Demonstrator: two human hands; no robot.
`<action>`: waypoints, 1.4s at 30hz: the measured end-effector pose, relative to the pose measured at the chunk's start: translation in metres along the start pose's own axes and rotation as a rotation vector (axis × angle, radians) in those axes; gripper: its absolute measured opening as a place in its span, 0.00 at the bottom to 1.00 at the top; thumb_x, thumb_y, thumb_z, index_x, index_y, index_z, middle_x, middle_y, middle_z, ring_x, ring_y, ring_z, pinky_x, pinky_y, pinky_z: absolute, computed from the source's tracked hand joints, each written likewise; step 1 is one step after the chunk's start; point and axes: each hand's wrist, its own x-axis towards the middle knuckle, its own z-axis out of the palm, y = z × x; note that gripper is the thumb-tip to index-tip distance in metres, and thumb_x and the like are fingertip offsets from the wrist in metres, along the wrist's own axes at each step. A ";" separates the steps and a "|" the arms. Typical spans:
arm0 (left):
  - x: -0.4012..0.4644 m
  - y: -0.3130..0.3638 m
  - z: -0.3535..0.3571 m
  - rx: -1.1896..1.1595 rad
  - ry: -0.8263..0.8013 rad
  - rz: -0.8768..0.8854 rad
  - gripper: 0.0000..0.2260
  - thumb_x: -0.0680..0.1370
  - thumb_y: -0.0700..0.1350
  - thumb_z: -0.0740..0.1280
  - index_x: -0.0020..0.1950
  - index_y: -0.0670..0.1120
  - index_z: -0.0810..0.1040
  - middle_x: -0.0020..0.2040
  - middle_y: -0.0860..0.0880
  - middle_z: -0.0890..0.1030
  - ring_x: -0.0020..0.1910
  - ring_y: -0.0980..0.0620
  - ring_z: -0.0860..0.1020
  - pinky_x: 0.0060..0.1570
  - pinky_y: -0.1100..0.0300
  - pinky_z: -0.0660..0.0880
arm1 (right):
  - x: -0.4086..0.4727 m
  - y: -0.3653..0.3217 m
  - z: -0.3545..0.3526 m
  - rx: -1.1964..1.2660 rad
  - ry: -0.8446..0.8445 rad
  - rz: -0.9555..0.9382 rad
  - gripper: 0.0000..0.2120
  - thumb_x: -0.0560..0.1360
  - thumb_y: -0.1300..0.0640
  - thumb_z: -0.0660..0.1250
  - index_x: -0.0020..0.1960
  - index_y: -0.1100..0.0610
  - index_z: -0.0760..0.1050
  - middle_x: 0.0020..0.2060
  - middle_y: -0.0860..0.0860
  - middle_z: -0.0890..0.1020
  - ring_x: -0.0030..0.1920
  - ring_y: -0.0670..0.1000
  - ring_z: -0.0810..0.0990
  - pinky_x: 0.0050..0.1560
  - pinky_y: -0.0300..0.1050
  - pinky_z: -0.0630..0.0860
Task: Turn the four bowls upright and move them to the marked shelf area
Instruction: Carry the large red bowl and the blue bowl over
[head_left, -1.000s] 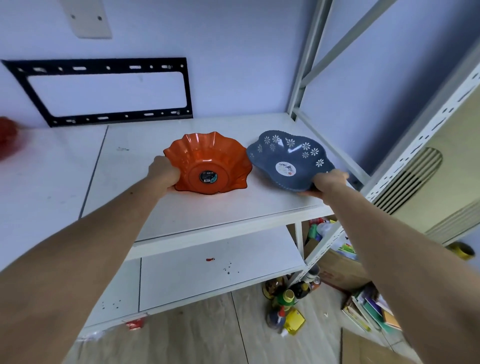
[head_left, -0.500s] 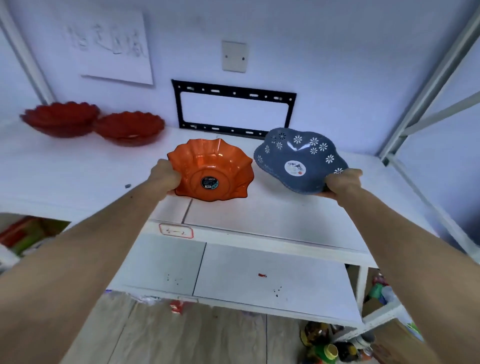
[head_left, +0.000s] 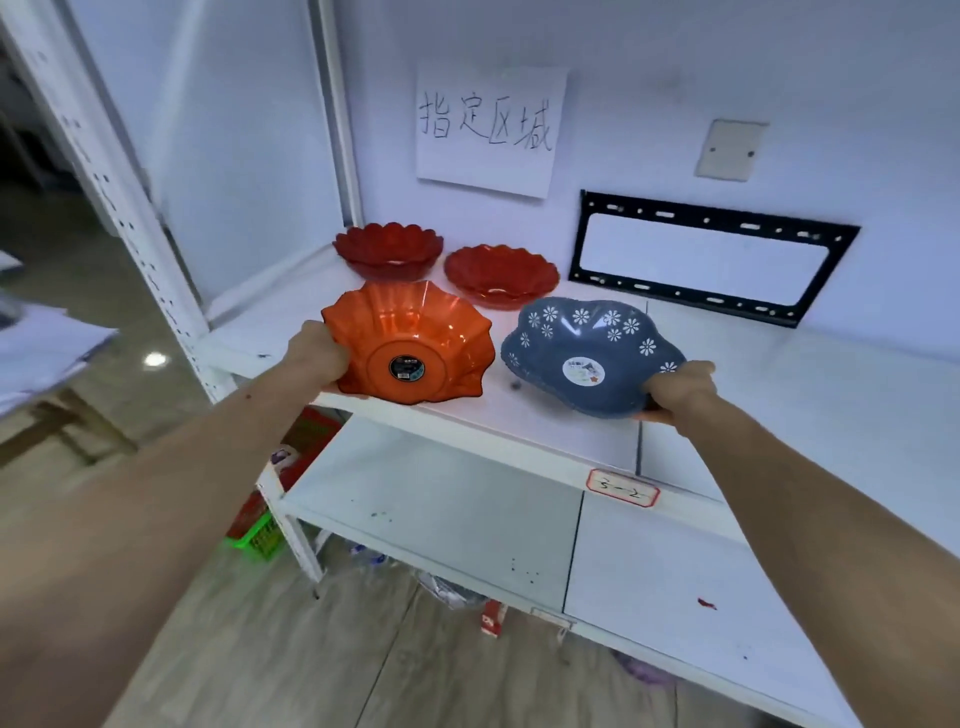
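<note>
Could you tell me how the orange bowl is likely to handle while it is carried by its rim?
The orange bowl looks like thin translucent plastic, so probably light and slightly flexible. Its glossy, wavy rim may be slippery, yet the left hand holds it by one edge alone, suggesting little weight. Likely not fragile.

Four bowls: two dark red bowls (head_left: 388, 250) (head_left: 501, 276), one orange bowl (head_left: 408, 343), one blue flowered bowl (head_left: 592, 353); two hands (head_left: 317, 353) (head_left: 680, 387); one paper sign (head_left: 488, 130).

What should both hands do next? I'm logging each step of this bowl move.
Probably lower both bowls onto the shelf in front of the two red bowls. The left hand holds the orange bowl and the right hand the blue bowl, both upright, below the paper sign.
</note>
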 end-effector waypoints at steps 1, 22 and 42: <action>0.013 -0.011 -0.008 0.008 0.009 -0.006 0.18 0.78 0.46 0.62 0.63 0.35 0.74 0.60 0.35 0.79 0.58 0.36 0.78 0.56 0.47 0.76 | -0.001 -0.002 0.016 -0.009 -0.005 0.001 0.27 0.70 0.72 0.65 0.66 0.60 0.61 0.62 0.63 0.76 0.48 0.67 0.83 0.16 0.50 0.77; 0.198 -0.067 -0.048 0.032 -0.138 -0.007 0.18 0.78 0.46 0.64 0.63 0.35 0.76 0.61 0.37 0.79 0.60 0.37 0.78 0.62 0.46 0.75 | 0.013 -0.041 0.179 -0.126 -0.064 0.022 0.27 0.65 0.72 0.67 0.63 0.65 0.66 0.58 0.64 0.78 0.45 0.66 0.83 0.28 0.57 0.81; 0.224 -0.078 -0.078 -0.033 -0.481 -0.019 0.17 0.78 0.39 0.65 0.66 0.39 0.71 0.58 0.39 0.78 0.51 0.40 0.80 0.49 0.46 0.81 | -0.043 -0.033 0.220 -0.213 0.042 0.183 0.23 0.74 0.68 0.67 0.67 0.65 0.65 0.54 0.66 0.81 0.38 0.62 0.83 0.25 0.52 0.81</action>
